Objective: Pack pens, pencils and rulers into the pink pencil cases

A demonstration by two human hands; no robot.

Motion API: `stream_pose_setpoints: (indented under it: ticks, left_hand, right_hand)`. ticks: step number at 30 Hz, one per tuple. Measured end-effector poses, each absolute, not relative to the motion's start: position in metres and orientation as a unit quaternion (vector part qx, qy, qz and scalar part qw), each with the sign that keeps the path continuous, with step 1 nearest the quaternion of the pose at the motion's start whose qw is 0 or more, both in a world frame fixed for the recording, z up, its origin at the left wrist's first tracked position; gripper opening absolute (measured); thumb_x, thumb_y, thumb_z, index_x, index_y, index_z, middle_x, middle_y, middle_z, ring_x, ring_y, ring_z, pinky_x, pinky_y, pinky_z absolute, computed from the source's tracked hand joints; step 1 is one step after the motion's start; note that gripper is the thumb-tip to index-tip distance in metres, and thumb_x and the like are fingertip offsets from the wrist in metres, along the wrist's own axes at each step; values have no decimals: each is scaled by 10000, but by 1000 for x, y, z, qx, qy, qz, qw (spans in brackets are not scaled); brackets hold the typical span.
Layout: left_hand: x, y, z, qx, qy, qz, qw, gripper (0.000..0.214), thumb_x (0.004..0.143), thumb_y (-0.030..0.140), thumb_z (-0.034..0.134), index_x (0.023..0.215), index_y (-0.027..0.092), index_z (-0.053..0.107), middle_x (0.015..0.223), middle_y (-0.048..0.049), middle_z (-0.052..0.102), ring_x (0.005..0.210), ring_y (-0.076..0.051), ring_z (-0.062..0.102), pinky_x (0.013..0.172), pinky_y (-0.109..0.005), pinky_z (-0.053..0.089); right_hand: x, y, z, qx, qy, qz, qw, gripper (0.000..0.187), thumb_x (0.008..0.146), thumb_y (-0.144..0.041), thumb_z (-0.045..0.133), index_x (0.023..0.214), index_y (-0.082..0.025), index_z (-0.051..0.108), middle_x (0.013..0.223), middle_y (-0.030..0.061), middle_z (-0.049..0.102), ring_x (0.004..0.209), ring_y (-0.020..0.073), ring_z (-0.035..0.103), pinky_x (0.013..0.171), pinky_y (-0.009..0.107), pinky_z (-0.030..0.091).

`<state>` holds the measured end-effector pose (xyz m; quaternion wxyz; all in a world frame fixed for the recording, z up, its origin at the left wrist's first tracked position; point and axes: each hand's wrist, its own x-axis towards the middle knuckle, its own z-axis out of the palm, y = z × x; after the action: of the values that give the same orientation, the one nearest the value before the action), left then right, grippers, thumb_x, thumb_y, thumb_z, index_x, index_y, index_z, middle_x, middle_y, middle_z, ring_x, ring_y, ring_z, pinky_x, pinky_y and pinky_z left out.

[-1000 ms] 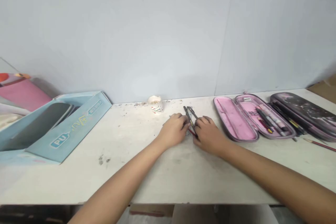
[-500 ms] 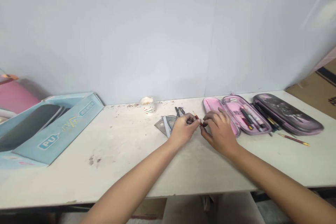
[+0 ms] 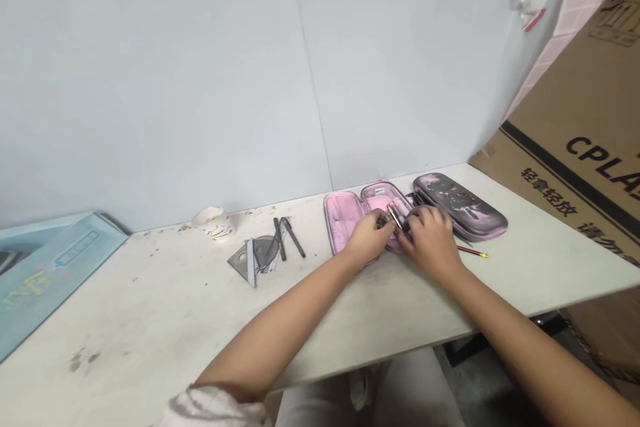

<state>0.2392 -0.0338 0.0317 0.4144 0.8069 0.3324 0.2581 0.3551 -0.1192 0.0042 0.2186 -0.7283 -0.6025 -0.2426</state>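
Both hands are over the open pink pencil case (image 3: 344,217). A slim pencil (image 3: 395,215) slants between them with its pale tip pointing away from me. My left hand (image 3: 371,237) is closed, its curled fingertips at the pencil's left side. My right hand (image 3: 431,235) is closed too, with thumb and fingers at the lower end of the pencil. The hands cover much of the case's right half and whatever lies in it. Beside my right hand, a dark red pencil (image 3: 474,251) with a gold end lies on the table.
A closed dark pencil case (image 3: 460,207) lies at the back right. Left of the hands are a grey set square (image 3: 243,259), two black pens (image 3: 293,237) and a paper cup (image 3: 214,223). A blue box (image 3: 55,267) stands far left, a large cardboard box (image 3: 565,167) right.
My view has turned right. Both hands have moved from the table beside the set square to over the open case, bringing the pencil along. The black pens now show fully.
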Motion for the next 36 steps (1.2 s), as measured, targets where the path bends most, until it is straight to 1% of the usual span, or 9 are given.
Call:
stream_pose_setpoints:
  ticks: [5, 10, 18, 22, 27, 30, 32, 34, 36]
  left_hand:
    - [229, -28, 34, 842, 324, 233, 364, 193, 793, 338, 452, 759, 160, 518, 665, 20, 509, 643, -110, 476, 590, -221, 369]
    - [168, -5, 39, 864, 345, 219, 295, 194, 800, 324, 438, 800, 161, 544, 744, -9, 571, 710, -132, 518, 657, -238, 400]
    - [50, 25, 34, 835, 465, 222, 192, 186, 802, 290, 423, 837, 171, 561, 824, -38, 600, 789, -167, 555, 724, -281, 419]
    - [25, 27, 19, 847, 452, 225, 166, 180, 803, 262, 437, 869, 173, 579, 874, -55, 602, 847, -183, 556, 785, -307, 421]
    - [15, 24, 7, 874, 394, 238, 156, 173, 822, 228, 421, 886, 166, 570, 921, -70, 578, 901, -184, 542, 825, -319, 431]
    - [9, 20, 8, 886, 372, 246, 123, 218, 840, 225, 401, 987, 162, 550, 1003, -89, 561, 964, -193, 523, 867, -347, 425]
    - [6, 19, 12, 894, 358, 257, 76, 299, 842, 181, 381, 1117, 159, 498, 1135, -113, 519, 1063, -209, 482, 914, -379, 399]
    - [7, 18, 16, 899, 346, 269, 13, 418, 823, 111, 370, 1236, 158, 409, 1282, -135, 424, 1179, -232, 397, 964, -417, 352]
    - [11, 17, 21, 899, 335, 277, -52, 496, 801, 67, 372, 1290, 150, 347, 1357, -150, 341, 1246, -258, 316, 995, -448, 304]
  right_hand:
    - [374, -121, 2, -755, -590, -217, 186, 312, 844, -384, 425, 849, -147, 629, 938, 121, 568, 957, 257, 448, 886, 423, 293]
    - [362, -114, 6, -742, -608, -213, 186, 312, 857, -368, 399, 862, -157, 628, 941, 115, 561, 953, 252, 438, 870, 404, 292]
    - [286, -75, 17, -674, -698, -188, 149, 278, 853, -321, 399, 857, -155, 621, 950, 114, 559, 962, 258, 429, 844, 386, 291]
    - [231, -48, 18, -639, -742, -156, 127, 290, 855, -309, 396, 871, -137, 629, 965, 128, 556, 975, 252, 423, 826, 369, 296]
    - [185, -17, 7, -632, -761, -123, 78, 333, 813, -354, 462, 907, -89, 641, 985, 163, 559, 1010, 276, 412, 835, 388, 299]
    - [184, -9, 6, -649, -747, -131, 63, 318, 817, -306, 446, 912, -66, 632, 985, 179, 562, 987, 281, 427, 815, 395, 310]
    - [191, -10, 12, -655, -736, -152, 82, 319, 850, -281, 386, 896, -69, 621, 969, 178, 561, 959, 278, 439, 793, 390, 321]
    - [202, -16, 22, -640, -740, -172, 114, 338, 883, -258, 319, 878, -79, 605, 930, 169, 560, 927, 264, 448, 788, 380, 328]
    - [211, -25, 33, -610, -757, -179, 153, 355, 906, -249, 268, 862, -94, 585, 899, 154, 557, 900, 244, 452, 795, 363, 337]
